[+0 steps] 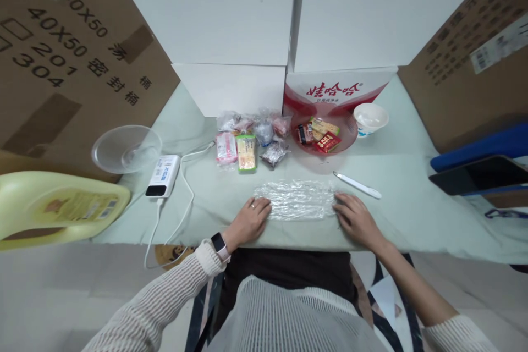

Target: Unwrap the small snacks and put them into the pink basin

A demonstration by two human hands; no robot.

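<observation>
A crinkled sheet of clear plastic wrap (pixel 299 201) lies flat on the pale green tablecloth. At its left end rests my left hand (pixel 251 219), fingers stretched out, the tips touching the plastic. My right hand (pixel 355 220) lies palm down at the other end, its fingers spread on the edge. Just beyond the right hand is a white craft knife (pixel 357 185). Behind the plastic are several wrapped snacks, among them a green-edged packet (pixel 246 153), a pink packet (pixel 226 147) and a dark packet (pixel 274 153). A pink transparent bowl (pixel 301 151) holds more snack packets.
A white paper cup (pixel 371 119) stands beside the bowl. On the left are a clear plastic bowl (pixel 127 148), a white power bank (pixel 164 177) with a cable, and a yellow jug (pixel 61 206). Cardboard boxes wall in both sides; blue folders (pixel 480 146) lie right.
</observation>
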